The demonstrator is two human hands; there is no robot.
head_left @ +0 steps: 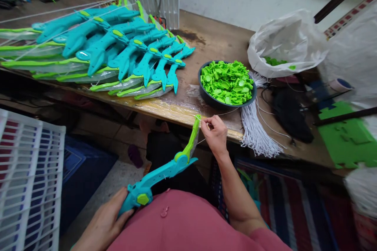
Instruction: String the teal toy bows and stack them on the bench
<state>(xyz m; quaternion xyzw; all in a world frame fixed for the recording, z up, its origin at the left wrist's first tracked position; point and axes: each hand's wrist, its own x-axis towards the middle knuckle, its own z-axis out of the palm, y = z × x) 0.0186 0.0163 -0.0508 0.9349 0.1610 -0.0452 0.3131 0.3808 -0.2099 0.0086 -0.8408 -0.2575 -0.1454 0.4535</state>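
My left hand (pixel 107 216) wraps the turquoise piece (pixel 161 172) at its near end; beside its green tip (pixel 194 129), my right hand (pixel 216 131) pinches, apparently, white string (pixel 228 112).

Your left hand (pixel 107 217) hides one end of the teal-and-lime plastic bow-shaped piece (pixel 160 174). Left edge crops white slatted plastic crate (pixel 31 172). Thin white cord (pixel 231 111) at your right hand (pixel 216 131): too fine to trace.

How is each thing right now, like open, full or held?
Left hand, closed around the held toy
Right hand, pinching thin white string
Held toy, gripped at its blue end
Other toys, overlapping in a pile
Bowl, heaped with green pieces
Plastic bag, open, green pieces inside
White string bundle, loose at the table's edge
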